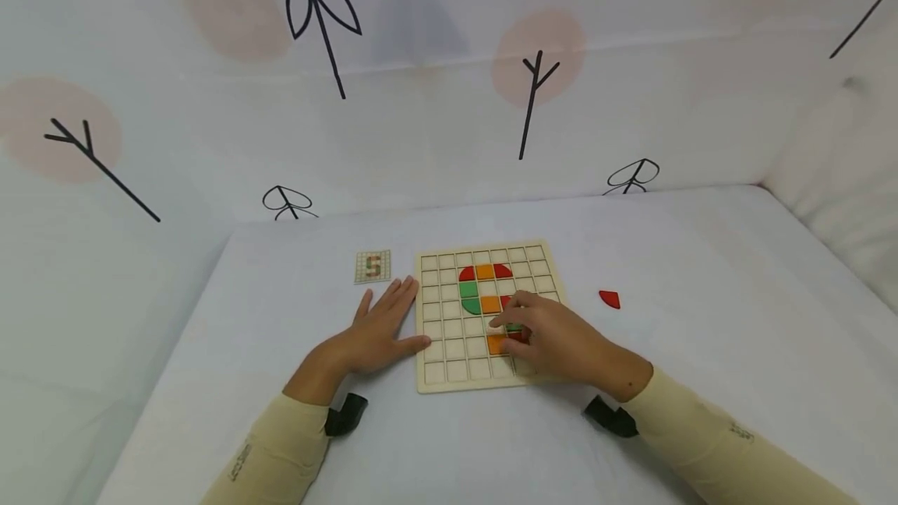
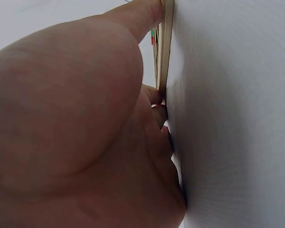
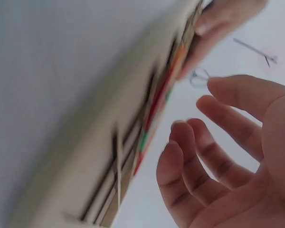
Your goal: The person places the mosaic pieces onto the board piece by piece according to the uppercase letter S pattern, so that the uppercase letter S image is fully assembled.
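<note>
A square wooden grid board lies on the white cloth. Coloured tiles in its cells form a curving shape: a red quarter-round, an orange square, a green square and several others. My left hand lies flat on the cloth with fingers spread, its thumb and fingertips at the board's left edge. Over the lower right of the board is my right hand, beside the lower orange square and covering some tiles. In the right wrist view its fingers are loosely bent with nothing between them.
A small pattern card with a coloured S-like figure lies left of the board's top corner. To the right of the board sits a loose red quarter-round tile. Behind the table hangs a white cloth with drawn plants.
</note>
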{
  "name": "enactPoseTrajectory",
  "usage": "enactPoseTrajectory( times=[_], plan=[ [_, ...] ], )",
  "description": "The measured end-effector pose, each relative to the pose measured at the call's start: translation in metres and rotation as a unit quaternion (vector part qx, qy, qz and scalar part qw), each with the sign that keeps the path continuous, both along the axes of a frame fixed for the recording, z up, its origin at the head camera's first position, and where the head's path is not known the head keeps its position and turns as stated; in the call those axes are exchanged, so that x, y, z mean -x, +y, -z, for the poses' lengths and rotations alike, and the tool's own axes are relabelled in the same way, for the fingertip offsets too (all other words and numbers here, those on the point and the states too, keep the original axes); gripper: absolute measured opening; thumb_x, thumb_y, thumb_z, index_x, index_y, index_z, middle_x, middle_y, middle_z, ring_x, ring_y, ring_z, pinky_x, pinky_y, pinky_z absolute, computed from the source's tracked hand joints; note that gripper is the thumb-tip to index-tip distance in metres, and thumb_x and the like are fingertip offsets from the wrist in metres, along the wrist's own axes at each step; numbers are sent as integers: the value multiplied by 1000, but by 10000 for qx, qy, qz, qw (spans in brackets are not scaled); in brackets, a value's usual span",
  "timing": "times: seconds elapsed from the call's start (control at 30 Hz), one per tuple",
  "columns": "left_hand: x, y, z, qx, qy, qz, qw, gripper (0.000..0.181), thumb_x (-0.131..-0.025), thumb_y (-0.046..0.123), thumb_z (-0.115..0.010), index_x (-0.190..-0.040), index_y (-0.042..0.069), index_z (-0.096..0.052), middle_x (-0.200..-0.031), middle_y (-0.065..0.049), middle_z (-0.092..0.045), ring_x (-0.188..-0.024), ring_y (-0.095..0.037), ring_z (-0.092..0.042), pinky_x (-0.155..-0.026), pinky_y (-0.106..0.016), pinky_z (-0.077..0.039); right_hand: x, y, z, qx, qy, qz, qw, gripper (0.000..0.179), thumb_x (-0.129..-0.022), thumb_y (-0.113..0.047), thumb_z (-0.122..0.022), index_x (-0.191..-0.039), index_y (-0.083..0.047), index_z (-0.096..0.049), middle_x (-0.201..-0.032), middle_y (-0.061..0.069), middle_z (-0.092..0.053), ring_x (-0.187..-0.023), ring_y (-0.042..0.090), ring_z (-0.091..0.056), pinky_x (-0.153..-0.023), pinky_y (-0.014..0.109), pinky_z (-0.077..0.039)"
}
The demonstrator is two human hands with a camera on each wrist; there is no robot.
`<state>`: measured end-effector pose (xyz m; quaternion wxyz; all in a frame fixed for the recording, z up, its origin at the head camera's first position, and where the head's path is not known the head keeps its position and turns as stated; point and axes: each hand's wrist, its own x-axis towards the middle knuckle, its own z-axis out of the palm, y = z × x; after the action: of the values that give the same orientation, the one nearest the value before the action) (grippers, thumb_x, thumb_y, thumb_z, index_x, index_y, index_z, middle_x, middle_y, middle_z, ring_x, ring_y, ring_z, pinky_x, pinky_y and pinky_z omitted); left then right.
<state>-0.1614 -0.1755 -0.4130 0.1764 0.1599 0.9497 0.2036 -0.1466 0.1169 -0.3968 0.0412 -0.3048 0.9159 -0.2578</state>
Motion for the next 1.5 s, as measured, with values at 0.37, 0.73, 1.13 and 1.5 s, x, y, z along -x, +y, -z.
enactPoseTrajectory(
  times=[0.37, 0.73, 1.13, 1.5],
  plan=[
    [-3, -1, -2, -4, -6, 21, 10000, 96, -95, 54, -60, -162, 15, -3, -170, 1, -1, -158, -20, 5, -124, -54, 12, 18, 32, -29, 181, 495, 707, 9961, 16, -90, -13, -73, -105, -8, -76, -97, 1, -65, -80, 12, -55, -59, 20, -49],
    [-3, 0, -2, -12, -4, 11, 10000, 95, -95, 54, -60, -162, 16, -4, -170, 2, -2, -158, -19, 5, -124, -53, 13, 33, 62, -39, 174, 573, 1227, 9906, 14, -91, -9, -71, -104, -4, -75, -96, 6, -66, -82, 20, -55, -55, 23, -47],
    [-2, -2, 1, 42, 24, 35, 10000, 96, -95, 56, -59, -162, 17, -3, -170, 2, -1, -158, -19, 5, -124, -53, 13, 55, 84, -26, -146, -340, 1476, 9884, 16, -95, -15, -66, -105, -4, -72, -92, 8, -65, -82, 22, -56, -61, 29, -48],
    [0, -2, 3, 105, 42, 100, 9999, 96, -95, 58, -57, -162, 17, -2, -170, 3, 0, -158, -19, 6, -124, -53, 13, 65, 107, -16, -276, -1017, 1572, 9819, 11, -96, -18, -62, -92, -8, -67, -83, 4, -62, -71, 19, -54, -59, 31, -46]
  ],
)
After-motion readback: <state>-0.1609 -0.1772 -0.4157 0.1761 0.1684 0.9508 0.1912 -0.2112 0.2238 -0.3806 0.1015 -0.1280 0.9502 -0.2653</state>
